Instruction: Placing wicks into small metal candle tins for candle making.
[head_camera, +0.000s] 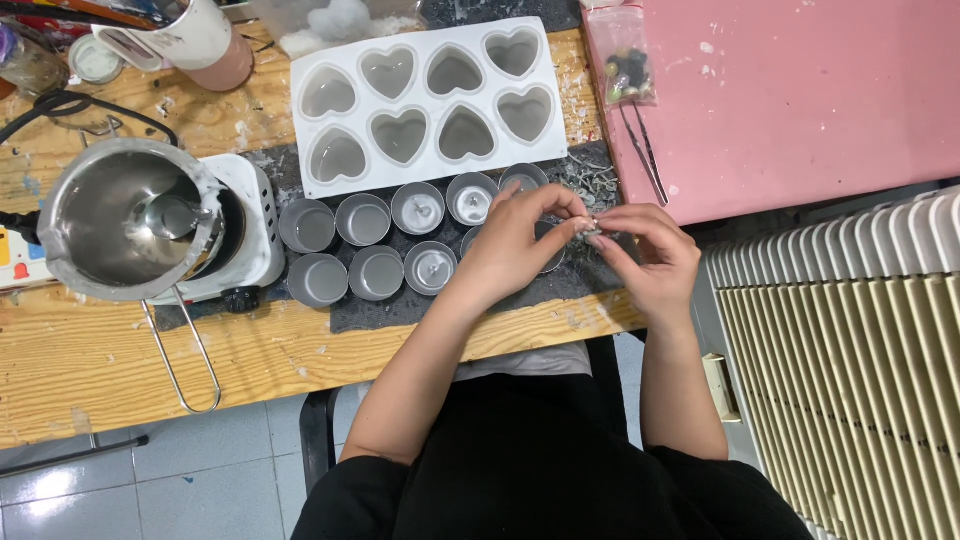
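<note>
Left hand (520, 238) and right hand (645, 248) pinch one tiny metallic piece (590, 230) above round metal cups (430, 268).

White heart-shaped mould (428, 100) seen above the hands; grey round cups (362, 218) to their left on dark grey mat (400, 308); pink board (800, 100) to upper right; table (100, 360) of pale wood.

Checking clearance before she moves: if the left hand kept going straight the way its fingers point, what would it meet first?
The left hand points right, fingertips pinching a small silvery piece. Straight on, it would meet the right hand first, whose fingertips already touch that piece. Depth looks shared.
</note>
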